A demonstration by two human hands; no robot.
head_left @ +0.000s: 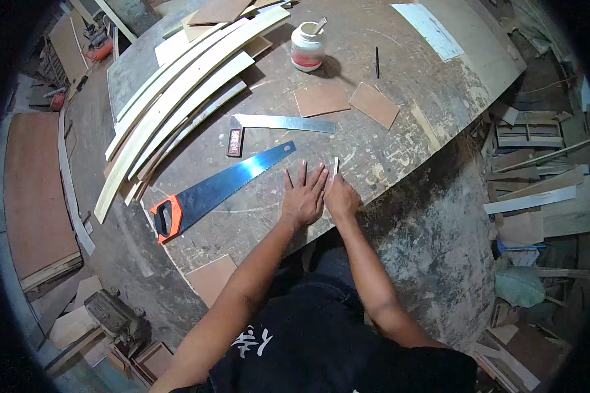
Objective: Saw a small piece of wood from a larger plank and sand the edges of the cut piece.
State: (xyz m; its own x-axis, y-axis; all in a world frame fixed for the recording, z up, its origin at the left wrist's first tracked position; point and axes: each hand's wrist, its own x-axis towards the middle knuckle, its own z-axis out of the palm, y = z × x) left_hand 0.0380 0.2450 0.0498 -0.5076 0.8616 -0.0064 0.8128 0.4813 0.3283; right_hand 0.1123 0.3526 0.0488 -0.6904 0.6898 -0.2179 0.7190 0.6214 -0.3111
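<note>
My left hand [302, 201] lies palm down on the worn worktable [269, 209], its fingers stretched out and slightly spread. Right beside it, my right hand [342, 198] is closed around a thin pale stick-like piece [336, 166], whose tip points away from me; its exact kind is not clear. Just beyond my left hand is a handsaw [236, 177] with an orange and black handle, teeth facing me. A try square [285, 123] with a metal blade and dark stock rests past the saw. Whatever lies under my palms is hidden.
Long pale wooden strips [177, 98] are piled at the left. Farther back stand a white jar [308, 47] with a brush-like handle in it, two thin brown panels [322, 100], a black pen [377, 62] and a white board [429, 29]. Scrap wood [537, 196] fills the right floor.
</note>
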